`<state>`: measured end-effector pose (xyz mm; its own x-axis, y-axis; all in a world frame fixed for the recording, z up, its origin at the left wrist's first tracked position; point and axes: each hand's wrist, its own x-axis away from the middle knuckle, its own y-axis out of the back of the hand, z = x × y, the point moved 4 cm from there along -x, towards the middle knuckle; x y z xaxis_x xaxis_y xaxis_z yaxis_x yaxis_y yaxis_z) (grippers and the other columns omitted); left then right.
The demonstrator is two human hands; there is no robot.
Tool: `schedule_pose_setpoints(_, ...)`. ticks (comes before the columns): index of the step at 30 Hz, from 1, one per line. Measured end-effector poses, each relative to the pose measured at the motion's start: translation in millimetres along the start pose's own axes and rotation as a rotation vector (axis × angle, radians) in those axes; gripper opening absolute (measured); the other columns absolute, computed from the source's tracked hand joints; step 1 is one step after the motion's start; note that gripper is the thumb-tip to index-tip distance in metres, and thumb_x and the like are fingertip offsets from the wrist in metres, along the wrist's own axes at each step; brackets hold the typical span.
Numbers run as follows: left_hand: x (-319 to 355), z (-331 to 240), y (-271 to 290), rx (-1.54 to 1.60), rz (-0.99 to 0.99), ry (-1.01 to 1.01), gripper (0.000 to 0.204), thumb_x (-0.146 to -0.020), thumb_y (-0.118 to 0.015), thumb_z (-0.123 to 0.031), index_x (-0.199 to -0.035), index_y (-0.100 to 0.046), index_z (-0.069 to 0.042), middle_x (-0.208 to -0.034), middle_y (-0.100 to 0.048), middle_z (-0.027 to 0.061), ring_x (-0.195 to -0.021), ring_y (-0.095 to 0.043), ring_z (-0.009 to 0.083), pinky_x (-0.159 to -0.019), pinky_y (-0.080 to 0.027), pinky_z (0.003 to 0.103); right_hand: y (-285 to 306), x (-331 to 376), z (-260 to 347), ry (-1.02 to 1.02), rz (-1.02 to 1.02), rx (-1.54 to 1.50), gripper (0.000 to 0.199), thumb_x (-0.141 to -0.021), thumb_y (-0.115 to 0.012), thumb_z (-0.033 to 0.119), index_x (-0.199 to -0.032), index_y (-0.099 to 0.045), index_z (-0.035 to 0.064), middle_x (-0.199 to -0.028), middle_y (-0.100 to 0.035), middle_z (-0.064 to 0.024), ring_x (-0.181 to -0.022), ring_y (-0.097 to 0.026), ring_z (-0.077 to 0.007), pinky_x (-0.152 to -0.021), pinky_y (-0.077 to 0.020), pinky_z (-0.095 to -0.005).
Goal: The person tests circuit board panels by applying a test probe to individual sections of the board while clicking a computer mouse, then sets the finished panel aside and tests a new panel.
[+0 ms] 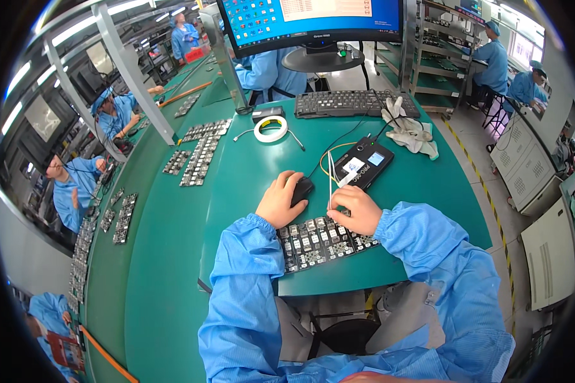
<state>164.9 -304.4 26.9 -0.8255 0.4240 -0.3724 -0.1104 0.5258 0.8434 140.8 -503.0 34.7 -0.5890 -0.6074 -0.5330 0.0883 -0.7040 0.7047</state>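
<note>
Left fingers (286, 186) curled over mouse (302, 189); right fingers (340, 203) pinching probe (330, 185) above board (322, 239) on desk (249, 172), near tester (363, 162).

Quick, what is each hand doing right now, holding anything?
Left hand: curled over a black computer mouse, gripping it.
Right hand: fingers pinched on a thin white probe, held over the panel of circuit boards.

My left hand (280, 199) covers most of the black mouse (302, 189), my right hand (354, 209) and sleeves hide part of the circuit board panel (319, 241) at the table's near edge, and its tiny components blur together.
</note>
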Motion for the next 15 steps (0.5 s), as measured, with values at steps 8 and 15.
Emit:
schedule_pose_setpoints(8, -3, 2, 3, 0.014, 0.006, -0.004, 0.061, -0.076, -0.070, -0.017, -0.129, -0.043, -0.002, -0.128, -0.043, 0.0215, -0.115, -0.048, 0.0395, -0.098, -0.041, 0.041, -10, 3, -14, -0.079, 0.042, -0.169, 0.016, -0.080, -0.068, 0.017, -0.077, -0.059, 0.0030, -0.079, -0.060, -0.0070, -0.081, -0.057, -0.0264, -0.074, -0.0461, -0.0374)
schedule_pose_setpoints(15, -6, 0, 4, 0.011, 0.022, 0.010, 0.062, -0.076, -0.069, -0.018, -0.130, -0.042, -0.001, -0.129, -0.043, 0.0222, -0.117, -0.047, 0.0398, -0.099, -0.041, 0.041, -7, 1, -13, -0.054, 0.040, -0.130, 0.017, -0.080, -0.068, 0.017, -0.078, -0.060, 0.0026, -0.080, -0.058, -0.0088, -0.080, -0.058, -0.0280, -0.073, -0.0465, -0.0390)
